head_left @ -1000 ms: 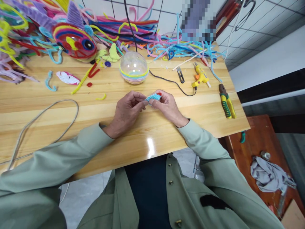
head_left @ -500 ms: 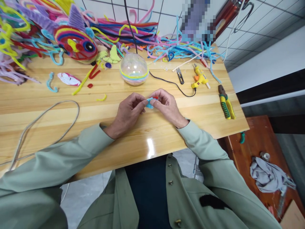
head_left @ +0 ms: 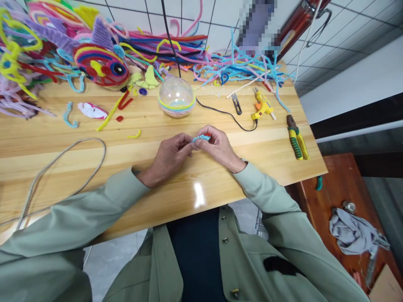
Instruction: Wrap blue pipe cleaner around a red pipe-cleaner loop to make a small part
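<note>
Between my fingertips is a small light-blue fuzzy piece (head_left: 201, 137) with a bit of red at its right end. My left hand (head_left: 172, 156) pinches its left end, and my right hand (head_left: 217, 147) grips it from the right, the fingers partly covering it. Both hands are close together above the wooden table (head_left: 132, 155). Just beyond them stands a clear plastic ball (head_left: 176, 96) with yellow, blue and pink bands round its lower part. A short yellow piece (head_left: 134, 134) lies to the left of my hands.
Pliers (head_left: 296, 137), a yellow glue gun (head_left: 263, 105) with a black cord and small snips (head_left: 236, 104) lie right. Coloured fuzzy stems (head_left: 245, 69) and a decorated fish-like figure (head_left: 100, 67) line the back. A cable loop (head_left: 63, 155) lies left.
The light-blue piece has turned in my fingers and now shows as a longer, narrower strip. Both hands sit slightly lower in the view, which has shifted a little.
</note>
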A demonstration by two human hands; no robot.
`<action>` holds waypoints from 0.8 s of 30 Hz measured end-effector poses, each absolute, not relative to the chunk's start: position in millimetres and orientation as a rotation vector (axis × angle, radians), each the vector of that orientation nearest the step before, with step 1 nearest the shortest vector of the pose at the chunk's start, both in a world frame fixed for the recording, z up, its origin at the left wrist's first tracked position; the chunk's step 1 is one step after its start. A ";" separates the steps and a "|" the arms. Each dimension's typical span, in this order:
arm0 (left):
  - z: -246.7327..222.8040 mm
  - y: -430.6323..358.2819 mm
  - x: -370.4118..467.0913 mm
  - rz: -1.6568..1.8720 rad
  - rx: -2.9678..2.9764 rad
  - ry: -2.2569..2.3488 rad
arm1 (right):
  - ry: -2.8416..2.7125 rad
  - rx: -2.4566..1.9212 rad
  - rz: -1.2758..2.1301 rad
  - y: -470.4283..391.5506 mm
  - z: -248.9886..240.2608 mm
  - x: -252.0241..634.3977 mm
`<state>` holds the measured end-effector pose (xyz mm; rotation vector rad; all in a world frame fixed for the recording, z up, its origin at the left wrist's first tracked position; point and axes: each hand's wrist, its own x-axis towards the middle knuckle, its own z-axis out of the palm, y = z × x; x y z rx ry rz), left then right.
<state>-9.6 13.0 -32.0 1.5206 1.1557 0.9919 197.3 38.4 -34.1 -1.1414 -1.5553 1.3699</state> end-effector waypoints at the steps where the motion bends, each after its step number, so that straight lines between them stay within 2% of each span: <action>1: -32.3 13.0 -9.6 0.985 1.516 1.157 | -1.558 -1.147 1.380 38.3 -35.0 196.9; 24: -30.1 8.6 -14.0 0.905 1.422 1.221 | -1.582 -1.187 1.327 37.8 -19.9 199.0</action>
